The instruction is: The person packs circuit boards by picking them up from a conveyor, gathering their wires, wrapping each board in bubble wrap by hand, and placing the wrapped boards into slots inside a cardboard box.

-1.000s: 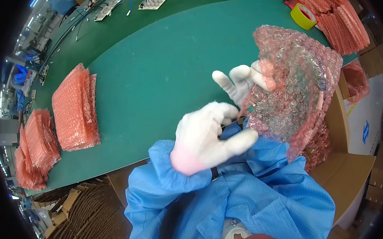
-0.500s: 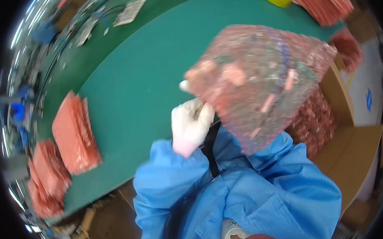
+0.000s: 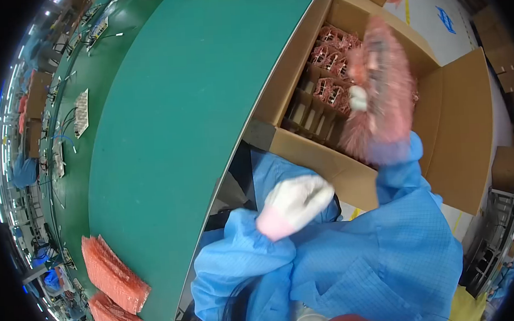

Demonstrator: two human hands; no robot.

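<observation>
Gripping a pink bubble-wrap bundle (image 3: 390, 89) in my right hand (image 3: 358, 99), I hold it above the open cardboard box (image 3: 327, 165); the bundle is blurred, dark patches show through it, and most of that hand is hidden. My left hand (image 3: 297, 202) is free and loosely curled, just outside the box on my side. Inside the box, more wrapped pieces (image 3: 330, 93) stand near cardboard dividers (image 3: 310, 118). Left of the box is the green table (image 3: 167, 107), with stacked bubble wrap (image 3: 114, 272) well apart from the box.
</observation>
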